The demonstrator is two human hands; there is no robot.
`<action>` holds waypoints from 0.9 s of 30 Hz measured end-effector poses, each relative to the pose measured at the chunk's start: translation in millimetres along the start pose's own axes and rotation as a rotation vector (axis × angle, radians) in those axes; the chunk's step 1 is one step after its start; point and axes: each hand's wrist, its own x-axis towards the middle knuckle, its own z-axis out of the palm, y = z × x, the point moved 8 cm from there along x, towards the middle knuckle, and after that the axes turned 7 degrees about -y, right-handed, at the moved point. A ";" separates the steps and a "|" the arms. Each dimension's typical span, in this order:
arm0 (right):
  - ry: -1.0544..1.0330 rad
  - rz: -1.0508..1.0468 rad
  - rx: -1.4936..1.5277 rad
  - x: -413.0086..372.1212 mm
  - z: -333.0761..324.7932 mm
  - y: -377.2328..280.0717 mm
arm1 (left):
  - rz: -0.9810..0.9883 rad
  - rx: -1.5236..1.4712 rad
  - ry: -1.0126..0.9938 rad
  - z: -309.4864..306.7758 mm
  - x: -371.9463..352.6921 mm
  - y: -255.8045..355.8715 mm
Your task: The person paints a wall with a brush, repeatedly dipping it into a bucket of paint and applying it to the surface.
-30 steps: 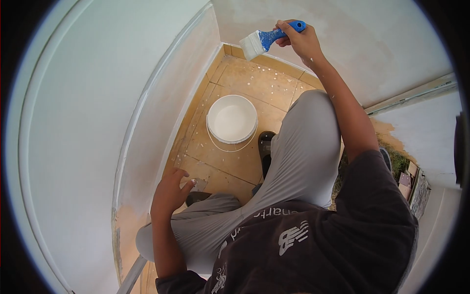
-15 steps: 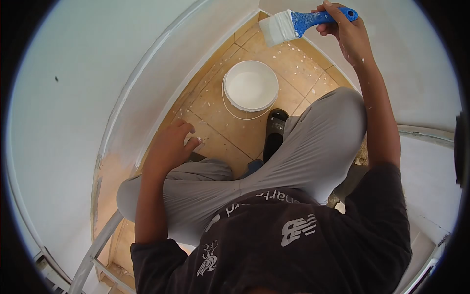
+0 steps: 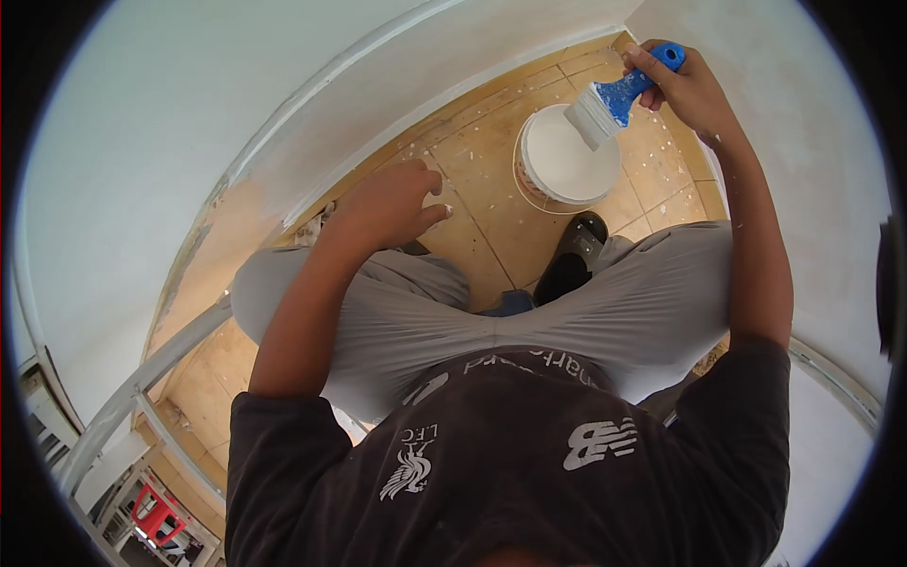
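My right hand (image 3: pixel 688 90) is closed around the blue handle of a wide paintbrush (image 3: pixel 616 98). White paint coats its bristles, which point down and left and overlap the bucket's right side in this view. The white bucket (image 3: pixel 529 175) stands on the tiled floor with white paint (image 3: pixel 562 163) inside and a thin wire handle hanging around it. Out to the left, my left hand (image 3: pixel 392 203) hovers above my knee with nothing in it, its fingers loosely curled and apart. A white smear marks one fingertip.
Paint-spattered beige tiles (image 3: pixel 472 208) lie around the bucket. A pale wall (image 3: pixel 189 113) curves along the left, and another wall (image 3: pixel 756 104) rises at the right. A grey metal rail (image 3: pixel 156 364) runs at lower left. My sandalled foot (image 3: pixel 573 255) is close below the bucket.
My right hand has brought the paintbrush down and back over the bucket. My left hand has risen a little and shifted right in view. The view has turned, so the bucket appears farther right.
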 end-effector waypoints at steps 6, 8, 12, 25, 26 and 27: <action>-0.062 0.014 -0.077 -1.9 6.8 -7.3 | 0.015 -0.006 -0.039 4.6 11.8 -4.7; -0.093 0.018 -0.070 -0.7 10.4 -1.7 | 0.046 -0.020 -0.065 9.7 22.2 -4.1; -0.172 0.058 -0.078 10.4 23.0 21.0 | -0.009 0.042 -0.178 20.3 48.1 -10.6; -0.232 0.144 -0.112 23.2 31.4 59.2 | 0.032 0.054 -0.214 20.6 68.6 2.9; -0.216 0.138 -0.118 21.9 30.3 57.3 | 0.034 0.059 -0.213 21.3 67.9 3.2; -0.201 0.133 -0.124 20.8 29.3 55.2 | 0.032 0.056 -0.212 21.4 67.9 3.5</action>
